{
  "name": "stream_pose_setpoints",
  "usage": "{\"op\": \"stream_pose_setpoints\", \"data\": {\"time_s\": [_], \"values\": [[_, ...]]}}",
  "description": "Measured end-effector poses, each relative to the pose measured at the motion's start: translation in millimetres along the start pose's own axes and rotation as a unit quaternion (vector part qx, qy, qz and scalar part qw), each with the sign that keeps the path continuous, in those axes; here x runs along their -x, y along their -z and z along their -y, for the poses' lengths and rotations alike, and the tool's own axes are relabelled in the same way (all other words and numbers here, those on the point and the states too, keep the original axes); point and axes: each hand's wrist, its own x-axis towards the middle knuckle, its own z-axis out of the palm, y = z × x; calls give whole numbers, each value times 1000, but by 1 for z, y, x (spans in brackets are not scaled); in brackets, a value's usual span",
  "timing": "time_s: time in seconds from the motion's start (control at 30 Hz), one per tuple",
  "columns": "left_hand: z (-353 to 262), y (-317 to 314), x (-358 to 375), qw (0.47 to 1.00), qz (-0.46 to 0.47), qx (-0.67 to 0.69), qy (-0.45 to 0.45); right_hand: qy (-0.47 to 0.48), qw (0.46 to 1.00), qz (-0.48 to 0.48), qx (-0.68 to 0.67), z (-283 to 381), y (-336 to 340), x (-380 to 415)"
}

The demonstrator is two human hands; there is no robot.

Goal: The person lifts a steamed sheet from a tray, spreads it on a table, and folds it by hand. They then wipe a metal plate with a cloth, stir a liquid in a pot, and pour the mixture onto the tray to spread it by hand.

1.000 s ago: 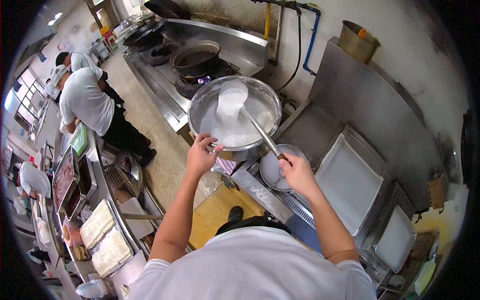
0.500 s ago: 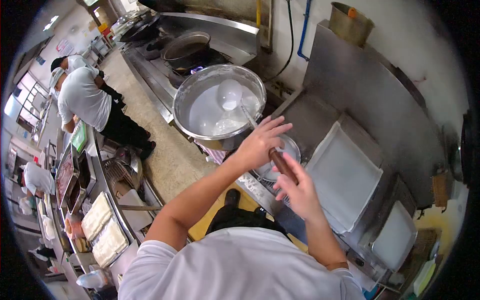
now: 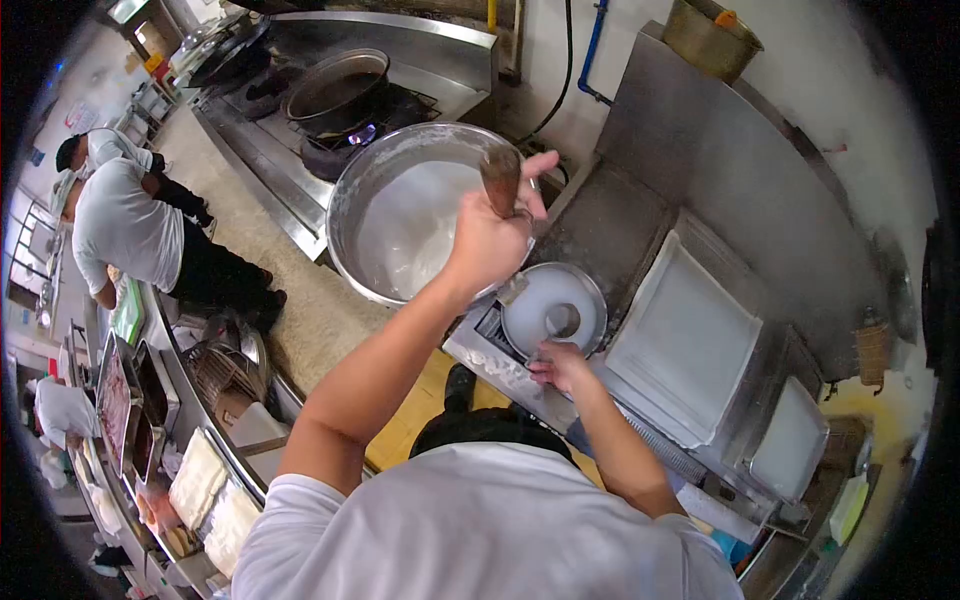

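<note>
My left hand (image 3: pixel 488 240) is closed round the brown wooden handle of a ladle (image 3: pixel 500 180), which points up over the right side of a large metal pot. Whitish liquid fills part of this pot (image 3: pixel 345 250); the hand and handle hide the ladle's bowl. Lower right, a round metal pan (image 3: pixel 603 310) holds pale liquid, with a small round metal piece (image 3: pixel 562 320) in it that I cannot name for certain. At the pan's near rim, my right hand (image 3: pixel 565 367) has its fingers bent against the edge and appears to grip it.
A wok-like pan (image 3: pixel 335 95) sits over a lit burner (image 3: pixel 362 134) behind the pot. To the right lies a rectangular cloth-lined tray (image 3: pixel 690 335). Two people (image 3: pixel 130 230) bend over the left counter, where trays (image 3: pixel 125 390) and white slabs (image 3: pixel 200 480) lie. A metal container (image 3: pixel 705 40) stands above.
My left hand has moved up and left, now holding the ladle's handle upright. My right hand has left the handle and come down to the round pan's rim. The view has shifted slightly.
</note>
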Motion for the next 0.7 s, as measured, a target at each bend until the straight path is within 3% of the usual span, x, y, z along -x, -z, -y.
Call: {"op": "stream_pose_setpoints", "data": {"time_s": [0.07,0.2,0.5,0.6,0.7], "values": [[30,17,-19,998,-26,56,-24,-18,998,0,-56,-3,-8,-15],[69,53,-51,979,-102,169,52,-12,996,-29,-85,-9,-13,-39],[117,123,-70,950,-176,252,56,190,976,-93,-47,44,-21,16],[116,149,-71,933,-208,288,54,326,940,-96,-23,85,-36,37],[113,181,-70,933,-223,279,49,395,907,-114,90,144,-74,86]]}}
